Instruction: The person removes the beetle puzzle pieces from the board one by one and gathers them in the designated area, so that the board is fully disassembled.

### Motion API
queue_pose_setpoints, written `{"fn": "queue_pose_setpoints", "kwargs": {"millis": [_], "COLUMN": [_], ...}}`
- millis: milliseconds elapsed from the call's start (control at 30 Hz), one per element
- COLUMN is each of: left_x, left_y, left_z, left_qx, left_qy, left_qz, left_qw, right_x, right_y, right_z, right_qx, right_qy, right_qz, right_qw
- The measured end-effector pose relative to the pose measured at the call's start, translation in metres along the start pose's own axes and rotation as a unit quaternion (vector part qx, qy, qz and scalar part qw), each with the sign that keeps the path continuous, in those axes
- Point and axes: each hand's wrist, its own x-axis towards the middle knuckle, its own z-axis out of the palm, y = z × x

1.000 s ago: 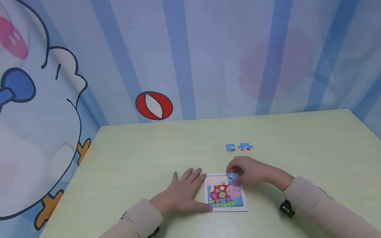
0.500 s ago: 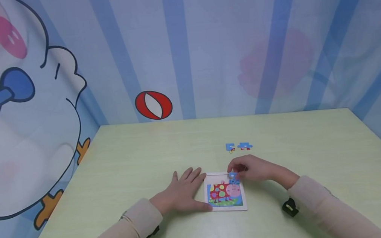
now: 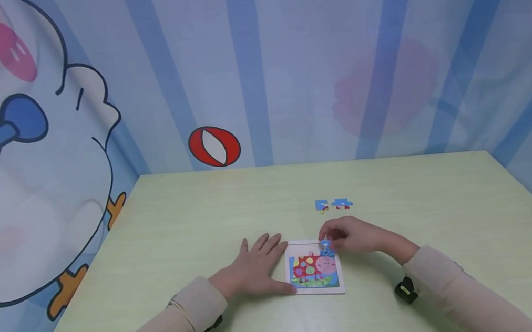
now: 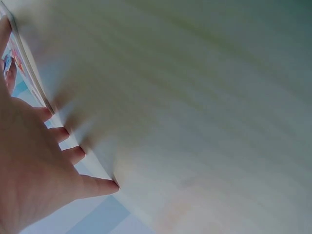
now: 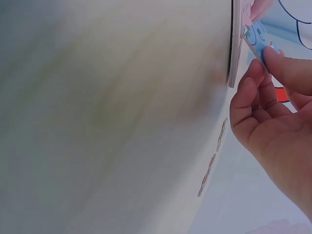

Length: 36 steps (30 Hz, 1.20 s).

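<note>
Pinching here: blue puzzle piece (image 5: pixel 257 40) held tilted over puzzle tray (image 3: pixel 301 248) by right hand (image 3: pixel 355 235), thumb against fingers; tray edge touched by left hand (image 3: pixel 256 275), fingers splayed.

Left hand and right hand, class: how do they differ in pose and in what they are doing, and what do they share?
Pose: the left hand has its fingers spread, while the right hand has its fingers curled.
Work: the left hand rests on the table, thumb at the puzzle board's near left corner; the right hand pinches a blue puzzle piece at the puzzle board's far right corner.
Shared: both come out of beige sleeves.
</note>
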Motion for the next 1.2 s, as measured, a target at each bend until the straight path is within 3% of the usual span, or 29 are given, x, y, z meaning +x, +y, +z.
{"fn": "queue_pose_setpoints", "kwargs": {"millis": [433, 867, 1200], "left_x": [0.003, 0.005, 0.004], "left_y": [-0.002, 0.000, 0.003], "left_z": [0.003, 0.006, 0.004], "left_qx": [0.000, 0.006, 0.007], "left_qy": [-0.003, 0.017, 0.018], "left_qz": [-0.005, -0.016, -0.011], "left_qw": [1.0000, 0.9997, 0.9997], "right_x": [0.000, 0.002, -0.003], "right_y": [0.000, -0.002, 0.005], "right_z": [0.000, 0.001, -0.029], "right_qx": [0.012, 0.005, 0.025], "right_qy": [-0.003, -0.003, 0.025], "right_qz": [0.010, 0.005, 0.001], "right_qw": [0.9999, 1.0000, 0.9994]}}
